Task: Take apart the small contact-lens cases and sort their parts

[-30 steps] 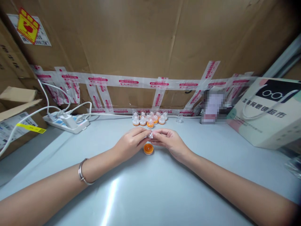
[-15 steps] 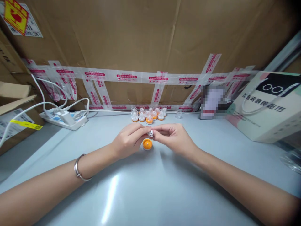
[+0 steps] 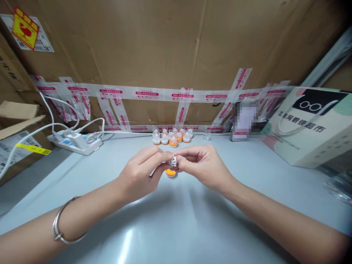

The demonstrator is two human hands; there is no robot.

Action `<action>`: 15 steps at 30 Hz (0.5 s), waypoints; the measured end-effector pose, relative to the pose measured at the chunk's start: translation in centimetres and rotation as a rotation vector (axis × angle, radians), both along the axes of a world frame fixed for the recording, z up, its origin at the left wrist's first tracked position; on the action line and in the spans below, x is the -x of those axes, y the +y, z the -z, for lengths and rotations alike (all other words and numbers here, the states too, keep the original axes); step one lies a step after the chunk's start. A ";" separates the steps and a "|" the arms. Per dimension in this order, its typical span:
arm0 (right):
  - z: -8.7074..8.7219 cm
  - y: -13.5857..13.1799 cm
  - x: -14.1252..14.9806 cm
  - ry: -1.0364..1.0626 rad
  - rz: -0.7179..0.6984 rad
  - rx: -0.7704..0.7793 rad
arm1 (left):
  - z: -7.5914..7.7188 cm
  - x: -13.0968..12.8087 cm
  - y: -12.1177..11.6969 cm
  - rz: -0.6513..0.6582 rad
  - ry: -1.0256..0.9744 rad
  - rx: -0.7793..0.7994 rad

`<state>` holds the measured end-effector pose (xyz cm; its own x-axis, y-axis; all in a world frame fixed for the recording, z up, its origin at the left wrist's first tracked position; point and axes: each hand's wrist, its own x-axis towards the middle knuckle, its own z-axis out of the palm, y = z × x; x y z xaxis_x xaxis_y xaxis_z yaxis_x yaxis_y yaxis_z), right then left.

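Observation:
Between the fingertips of both hands is a small white openwork plastic piece (image 3: pixel 173 161). My left hand (image 3: pixel 144 168) pinches it from the left, and my right hand (image 3: pixel 205 165) grips it from the right with thumb and forefinger. Just beneath, partly covered by the fingers, an orange round cap with a white rim (image 3: pixel 171 173) lies on the grey table (image 3: pixel 176 227). Beyond the hands stands a cluster of small clear-topped pieces (image 3: pixel 173 140) with orange and white bases. A lone clear cup (image 3: pixel 207 136) sits to their right.
A white power strip (image 3: pixel 79 145) with plugs and cables lies at the left, beside an opened carton (image 3: pixel 24 141). A big taped cardboard box (image 3: pixel 154 47) walls off the back. On the right stand a blurred-out upright object (image 3: pixel 244 123) and a paper bag (image 3: pixel 305 135).
Both hands and the white piece have come slightly lower and nearer, and the piece's lattice face now shows. My left forearm has shifted down-left. The orange cap is now more covered.

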<state>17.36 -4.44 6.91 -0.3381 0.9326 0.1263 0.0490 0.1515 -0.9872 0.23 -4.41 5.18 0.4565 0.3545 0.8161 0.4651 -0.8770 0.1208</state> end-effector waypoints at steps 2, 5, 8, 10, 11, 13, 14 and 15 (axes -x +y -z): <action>0.6 0.1 0.1 0.002 -0.008 0.058 | 0.6 0.0 -0.3 -0.009 -0.022 -0.023; 1.3 0.5 0.0 0.019 -0.025 0.139 | 1.6 0.0 -0.4 0.007 -0.041 0.022; 1.9 0.8 0.0 0.057 -0.029 0.245 | 2.3 0.0 -0.1 0.038 -0.080 0.125; 2.2 0.9 0.1 0.079 -0.035 0.332 | 2.7 0.0 0.0 0.048 -0.109 0.163; 2.4 0.9 0.2 0.089 -0.042 0.374 | 2.8 0.1 0.1 0.046 -0.123 0.176; 2.7 1.0 0.2 0.100 -0.058 0.434 | 3.0 0.2 0.1 0.020 -0.171 0.233; 2.8 1.1 0.2 0.100 -0.060 0.447 | 3.0 0.3 0.1 -0.002 -0.211 0.290; 2.9 1.4 0.1 0.092 -0.053 0.441 | 3.0 0.4 0.1 -0.026 -0.263 0.365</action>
<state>17.30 -3.04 4.05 -0.3926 0.8858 -0.2473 -0.0389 -0.2847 -0.9578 -0.13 -4.35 2.15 0.2378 0.6491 0.7226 0.3985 -0.7437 0.5368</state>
